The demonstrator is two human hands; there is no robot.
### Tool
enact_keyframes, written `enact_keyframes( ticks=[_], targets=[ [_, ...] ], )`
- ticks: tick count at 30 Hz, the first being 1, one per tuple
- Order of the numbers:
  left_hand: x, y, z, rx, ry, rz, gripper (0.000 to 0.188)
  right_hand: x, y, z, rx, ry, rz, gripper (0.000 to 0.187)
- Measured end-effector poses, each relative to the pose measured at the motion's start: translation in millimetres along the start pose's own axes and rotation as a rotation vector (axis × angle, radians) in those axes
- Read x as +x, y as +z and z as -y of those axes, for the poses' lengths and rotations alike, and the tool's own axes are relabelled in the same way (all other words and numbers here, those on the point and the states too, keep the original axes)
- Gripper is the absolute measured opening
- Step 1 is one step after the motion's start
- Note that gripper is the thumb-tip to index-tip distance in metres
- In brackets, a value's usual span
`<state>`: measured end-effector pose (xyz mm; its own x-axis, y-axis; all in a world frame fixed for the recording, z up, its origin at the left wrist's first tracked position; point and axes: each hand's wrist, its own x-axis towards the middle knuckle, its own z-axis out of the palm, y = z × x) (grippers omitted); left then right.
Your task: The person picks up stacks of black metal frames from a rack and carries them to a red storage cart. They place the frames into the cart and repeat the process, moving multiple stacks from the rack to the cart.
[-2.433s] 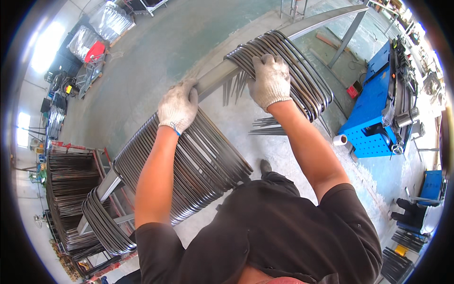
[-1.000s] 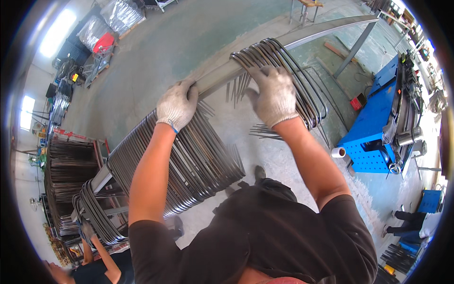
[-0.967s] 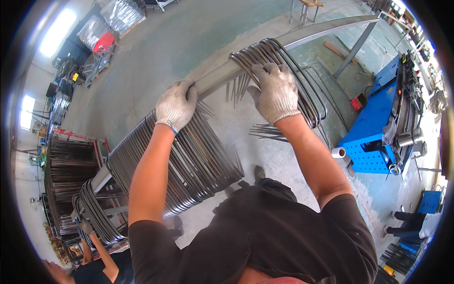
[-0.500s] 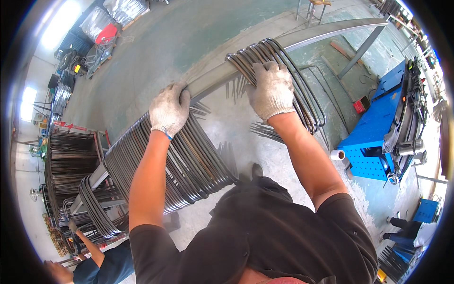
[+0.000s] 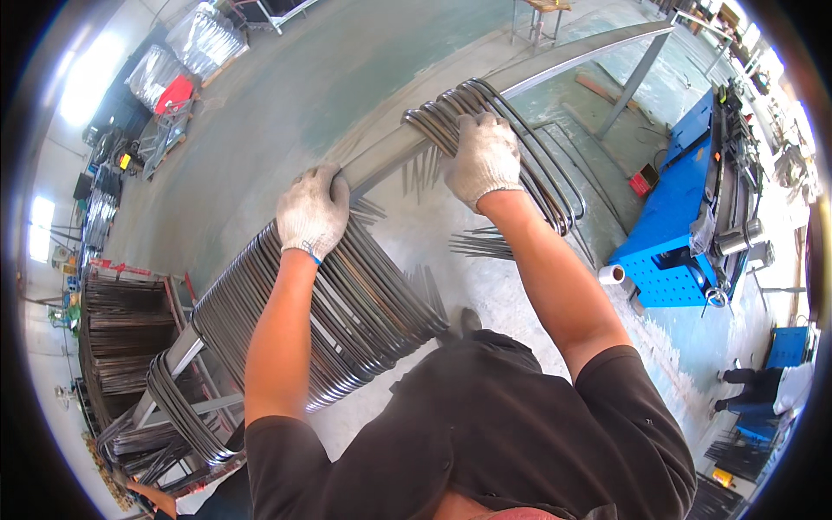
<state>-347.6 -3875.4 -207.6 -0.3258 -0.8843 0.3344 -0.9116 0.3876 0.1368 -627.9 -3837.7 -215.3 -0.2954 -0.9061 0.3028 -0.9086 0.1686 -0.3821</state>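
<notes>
Two hands in knitted work gloves, well apart on a long grey metal beam (image 5: 381, 163) that runs slantwise in front of the person; left hand (image 5: 314, 210) sits over the beam at the right end of a long row of bent rods (image 5: 351, 299), thumb beside the fingers, fingertips out of my sight, so can't tell if it's clamped on anything. Right hand (image 5: 485, 163) lies on a smaller bunch of bent rods (image 5: 542, 173) farther right along the same beam, fingers curled over the metal, but can't tell from here whether they close round any rod. Both sets are dark, hooked over the beam, hanging toward the person's side; bare stretch of beam between the hands. Another small cluster of rods (image 5: 184, 412) hangs near the beam's lower left end, a rack stacked with dark rods (image 5: 130, 338) beside it. Co-worker's forearm (image 5: 154, 497) shows at the bottom left edge. Over on the right: blue workbench (image 5: 663, 234), white roll (image 5: 611, 275) just beside it, small red box (image 5: 644, 179) on the floor nearby
</notes>
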Motion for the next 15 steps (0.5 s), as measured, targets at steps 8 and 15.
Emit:
enact_keyframes(
  ticks=[8, 15],
  targets=[
    [-2, -2, -3, -0.050, -0.037, 0.014, 0.034, -33, 10, 28, 0.158, -0.026, 0.170, 0.060],
    [-3, 2, -1, -0.131, -0.093, -0.031, 0.039, -74, 9, 70, 0.436, -0.088, 0.369, 0.061]
  ],
)
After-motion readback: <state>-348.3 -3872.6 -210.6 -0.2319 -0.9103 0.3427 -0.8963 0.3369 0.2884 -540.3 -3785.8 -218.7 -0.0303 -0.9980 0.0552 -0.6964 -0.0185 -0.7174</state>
